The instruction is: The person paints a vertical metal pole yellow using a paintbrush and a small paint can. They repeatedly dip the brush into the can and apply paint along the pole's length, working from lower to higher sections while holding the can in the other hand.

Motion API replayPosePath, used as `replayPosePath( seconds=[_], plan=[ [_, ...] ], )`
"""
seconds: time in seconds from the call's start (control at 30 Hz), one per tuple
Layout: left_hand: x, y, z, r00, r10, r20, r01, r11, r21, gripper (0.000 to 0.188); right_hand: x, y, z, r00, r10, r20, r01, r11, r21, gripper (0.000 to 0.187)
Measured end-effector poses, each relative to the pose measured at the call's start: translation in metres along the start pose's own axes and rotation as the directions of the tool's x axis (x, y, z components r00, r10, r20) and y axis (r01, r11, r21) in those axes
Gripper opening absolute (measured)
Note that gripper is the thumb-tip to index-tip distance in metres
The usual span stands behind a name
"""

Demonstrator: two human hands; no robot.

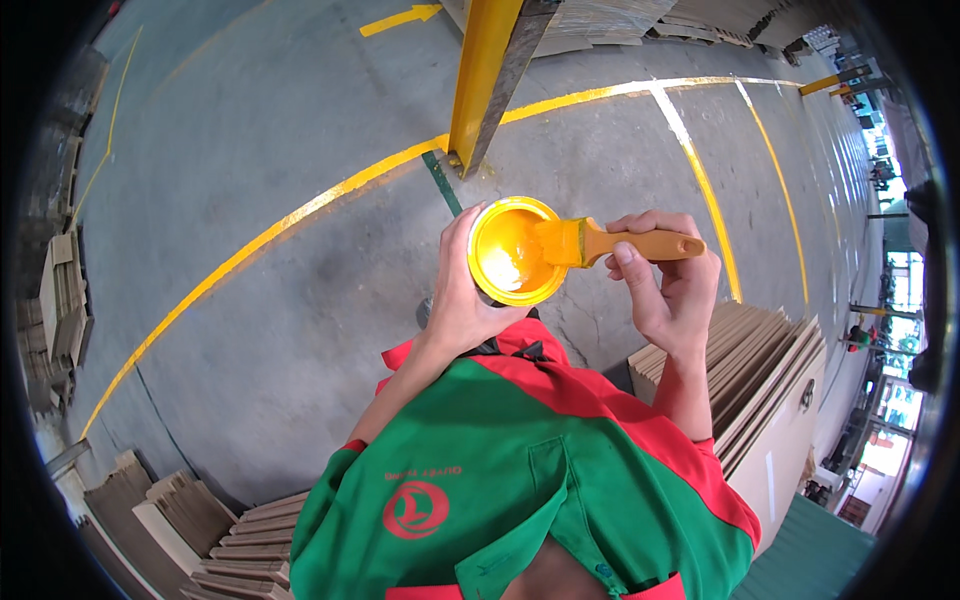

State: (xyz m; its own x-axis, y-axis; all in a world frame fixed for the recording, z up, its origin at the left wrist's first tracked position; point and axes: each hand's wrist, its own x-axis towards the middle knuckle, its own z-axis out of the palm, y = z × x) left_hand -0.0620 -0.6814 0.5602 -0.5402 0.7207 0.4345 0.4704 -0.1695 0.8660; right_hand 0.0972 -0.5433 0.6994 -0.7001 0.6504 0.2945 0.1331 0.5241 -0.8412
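My left hand point(460, 290) is wrapped round the side of an open round can of yellow paint point(482, 277), held up in front of my body. Yellow paint coats the can's rim and inner wall, with a bright glare inside. A flat paintbrush point(640, 244) with an orange-brown handle is pinched in the fingers of my right hand point(672, 285). Its yellow-coated bristles reach over the can's right rim into the opening. Whether the bristle tips touch the wall or the paint, I cannot tell.
A yellow steel post point(482, 85) stands on the grey floor just beyond the can. Yellow lines point(300, 213) cross the floor. Stacked cardboard sheets point(770, 375) lean close to my right side, and more cardboard stacks point(255, 545) lie at the lower left.
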Motion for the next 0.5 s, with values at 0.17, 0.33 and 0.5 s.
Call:
replayPosePath(
  seconds=[0.17, 0.33, 0.5],
  plan=[
    [0.0, -0.001, -0.001, 1.0, -0.028, 0.004, 0.028, 1.0, -0.009, 0.114, 0.0, -0.006, -0.007, 0.998, 0.055, -0.043, -0.047, 0.985, 0.165, 0.018],
    [0.003, -0.001, -0.004, 0.998, -0.06, 0.034, 0.062, 0.996, -0.06, 0.114, 0.011, -0.009, -0.024, 0.938, -0.244, 0.247, 0.221, 0.968, 0.119, 0.027],
    [0.008, -0.002, -0.005, 0.999, -0.046, 0.021, 0.048, 0.996, -0.07, 0.114, 0.019, -0.006, -0.027, 0.831, -0.286, 0.478, 0.289, 0.955, 0.07, 0.031]
  ],
)
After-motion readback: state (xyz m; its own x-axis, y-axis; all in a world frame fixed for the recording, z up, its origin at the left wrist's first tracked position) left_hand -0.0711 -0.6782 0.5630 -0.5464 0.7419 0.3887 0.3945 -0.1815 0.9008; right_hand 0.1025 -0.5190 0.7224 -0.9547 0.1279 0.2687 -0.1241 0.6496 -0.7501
